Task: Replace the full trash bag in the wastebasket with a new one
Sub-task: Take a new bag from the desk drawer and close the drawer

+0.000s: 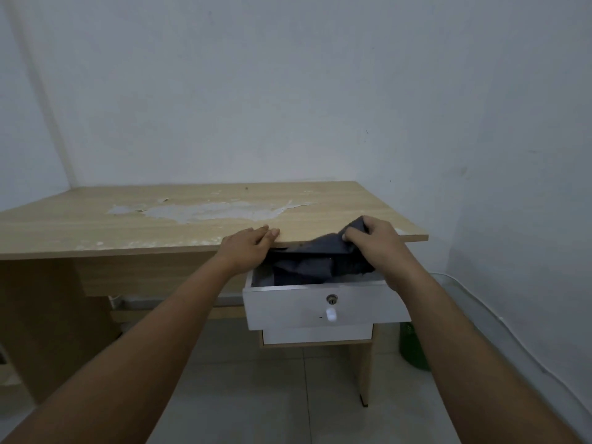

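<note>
Now you are pinching the dark new bag (323,257) with your right hand (373,240) over the open drawer (320,307), your left hand (248,243) lying flat-fingered on the desk (128,219) edge, so keep pulling slowly so it does not snag.

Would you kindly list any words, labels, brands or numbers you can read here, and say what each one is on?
None: no readable text anywhere.
The white drawer front shows only a keyhole and a knob, both unmarked.
The dark bag and desk top carry no print.
</note>
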